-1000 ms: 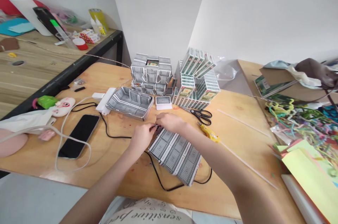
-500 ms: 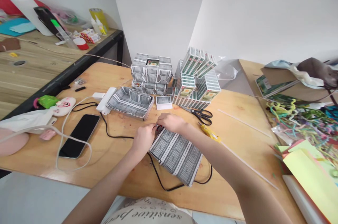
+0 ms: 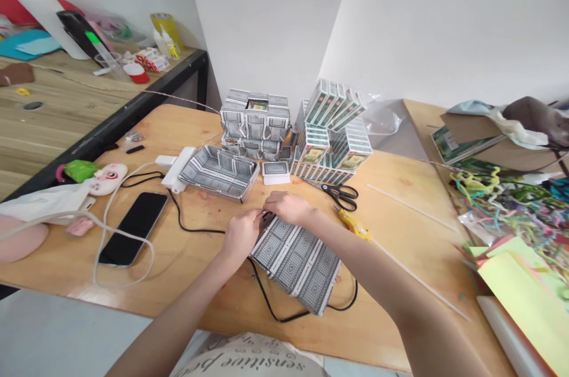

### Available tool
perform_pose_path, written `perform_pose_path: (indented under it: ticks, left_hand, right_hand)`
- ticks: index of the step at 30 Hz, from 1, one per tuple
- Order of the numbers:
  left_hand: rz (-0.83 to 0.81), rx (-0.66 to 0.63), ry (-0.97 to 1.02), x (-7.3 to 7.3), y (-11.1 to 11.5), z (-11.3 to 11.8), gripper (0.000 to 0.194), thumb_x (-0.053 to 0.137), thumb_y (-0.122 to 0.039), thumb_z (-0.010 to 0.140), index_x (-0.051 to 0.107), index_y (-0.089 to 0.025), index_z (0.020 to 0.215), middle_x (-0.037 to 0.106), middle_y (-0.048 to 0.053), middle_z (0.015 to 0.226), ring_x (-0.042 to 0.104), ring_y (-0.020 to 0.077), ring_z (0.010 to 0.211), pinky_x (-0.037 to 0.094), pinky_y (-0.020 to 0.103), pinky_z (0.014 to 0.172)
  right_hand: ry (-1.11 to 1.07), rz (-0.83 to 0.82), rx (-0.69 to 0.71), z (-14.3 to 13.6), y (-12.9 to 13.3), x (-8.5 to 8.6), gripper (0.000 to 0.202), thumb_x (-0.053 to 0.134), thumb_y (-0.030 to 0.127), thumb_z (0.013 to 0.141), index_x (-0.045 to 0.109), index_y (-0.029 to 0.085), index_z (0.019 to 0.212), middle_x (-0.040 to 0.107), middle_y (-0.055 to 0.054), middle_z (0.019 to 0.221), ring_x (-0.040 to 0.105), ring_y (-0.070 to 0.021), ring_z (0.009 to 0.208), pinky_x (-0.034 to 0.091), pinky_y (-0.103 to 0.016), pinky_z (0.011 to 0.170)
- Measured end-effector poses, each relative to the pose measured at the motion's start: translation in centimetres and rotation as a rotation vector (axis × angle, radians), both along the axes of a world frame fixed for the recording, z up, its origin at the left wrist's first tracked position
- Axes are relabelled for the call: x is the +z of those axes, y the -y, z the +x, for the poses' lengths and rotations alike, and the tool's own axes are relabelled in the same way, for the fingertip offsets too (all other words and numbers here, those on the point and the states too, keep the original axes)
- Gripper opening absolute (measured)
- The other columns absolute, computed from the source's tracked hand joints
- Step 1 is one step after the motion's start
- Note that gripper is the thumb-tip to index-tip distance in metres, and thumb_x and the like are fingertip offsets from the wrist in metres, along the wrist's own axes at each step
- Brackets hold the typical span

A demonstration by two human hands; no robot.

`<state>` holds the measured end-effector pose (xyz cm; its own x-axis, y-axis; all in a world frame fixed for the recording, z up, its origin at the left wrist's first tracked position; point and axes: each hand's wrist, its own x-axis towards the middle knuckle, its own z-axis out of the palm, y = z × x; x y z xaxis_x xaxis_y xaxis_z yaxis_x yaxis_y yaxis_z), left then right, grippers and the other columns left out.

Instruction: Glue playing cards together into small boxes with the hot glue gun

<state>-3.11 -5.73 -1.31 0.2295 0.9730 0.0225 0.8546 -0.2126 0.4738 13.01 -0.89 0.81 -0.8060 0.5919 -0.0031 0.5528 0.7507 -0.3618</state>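
A panel made of grey-backed playing cards [image 3: 297, 261] lies slanted in front of me, its thickness hard to judge. My left hand [image 3: 240, 233] pinches its far left corner with closed fingers. At the same corner, my right hand [image 3: 287, 207] is closed over the far edge, its forearm crossing above the panel's right side. Between the fingertips a bit of a card face shows; the rest is hidden. Just beyond the hands are an open tray built of cards [image 3: 217, 184] and a small stack of cards [image 3: 275, 172].
Black scissors [image 3: 340, 194] and a yellow glue gun [image 3: 354, 225] lie right of my hands. Behind stand a card-built structure [image 3: 255, 119] and stacked green card boxes [image 3: 331, 134]. A phone [image 3: 134, 227] and cables lie left; a black cord runs under the panel.
Both hands stay at the panel's corner with only a very slight shift of the fingers. The panel and everything around it hold their places.
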Motion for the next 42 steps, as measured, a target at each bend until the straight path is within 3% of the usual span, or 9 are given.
perform_pose_path:
  ticks: [10, 15, 23, 31, 38, 42]
  left_hand:
    - [-0.01, 0.056, 0.088, -0.3, -0.2, -0.4, 0.025, 0.045, -0.025, 0.084, 0.069, -0.02, 0.088, 0.072, 0.006, 0.086, 0.065, 0.0194, 0.074, 0.045, 0.026, 0.066]
    - [-0.087, -0.013, 0.104, 0.3, -0.7, -0.9, 0.026, 0.044, -0.027, 0.084, 0.068, -0.019, 0.091, 0.071, 0.007, 0.09, 0.065, 0.02, 0.077, 0.044, 0.027, 0.067]
    - [-0.057, -0.029, 0.207, 0.7, -0.7, -0.8, 0.025, 0.046, -0.028, 0.083, 0.067, -0.019, 0.091, 0.07, 0.006, 0.093, 0.064, 0.019, 0.079, 0.045, 0.027, 0.07]
    - [0.095, -0.1, 0.019, 0.7, -0.6, 0.2, 0.019, 0.043, -0.016, 0.081, 0.061, -0.018, 0.077, 0.063, 0.005, 0.076, 0.059, 0.0185, 0.073, 0.04, 0.027, 0.064]
    - [0.12, -0.078, 0.031, -0.1, -0.8, 0.5, 0.017, 0.041, -0.011, 0.079, 0.056, -0.017, 0.074, 0.061, 0.005, 0.073, 0.057, 0.0183, 0.071, 0.039, 0.027, 0.063]
    - [0.079, -0.123, 0.046, 0.5, -0.7, -0.2, 0.02, 0.041, -0.017, 0.083, 0.06, -0.018, 0.076, 0.064, 0.005, 0.077, 0.059, 0.0177, 0.071, 0.039, 0.026, 0.062]
  right_hand:
    - [0.042, 0.015, 0.008, 0.1, -0.5, -0.7, 0.022, 0.044, 0.008, 0.082, 0.064, 0.015, 0.086, 0.061, -0.007, 0.083, 0.054, -0.0161, 0.083, 0.04, -0.025, 0.073]
    - [0.01, -0.074, -0.004, 0.3, -1.5, -0.5, 0.022, 0.045, 0.006, 0.082, 0.064, 0.016, 0.084, 0.062, -0.003, 0.08, 0.055, -0.0119, 0.075, 0.04, -0.022, 0.07]
    - [-0.018, -0.106, -0.183, 0.4, -1.2, 0.3, 0.021, 0.047, 0.007, 0.077, 0.066, 0.016, 0.079, 0.066, -0.004, 0.082, 0.057, -0.0132, 0.074, 0.038, -0.022, 0.067]
    - [0.026, -0.02, -0.193, -0.2, -0.9, 0.7, 0.022, 0.049, 0.005, 0.068, 0.067, 0.017, 0.074, 0.066, -0.004, 0.078, 0.057, -0.015, 0.075, 0.036, -0.025, 0.066]
    - [0.069, 0.051, -0.095, -0.2, -0.7, 1.4, 0.021, 0.049, 0.007, 0.07, 0.066, 0.018, 0.071, 0.066, -0.002, 0.072, 0.057, -0.016, 0.076, 0.035, -0.029, 0.077]
    - [0.04, -0.014, -0.189, 0.2, -0.5, 1.4, 0.019, 0.05, 0.012, 0.075, 0.067, 0.019, 0.073, 0.067, -0.003, 0.076, 0.059, -0.016, 0.077, 0.037, -0.028, 0.078]
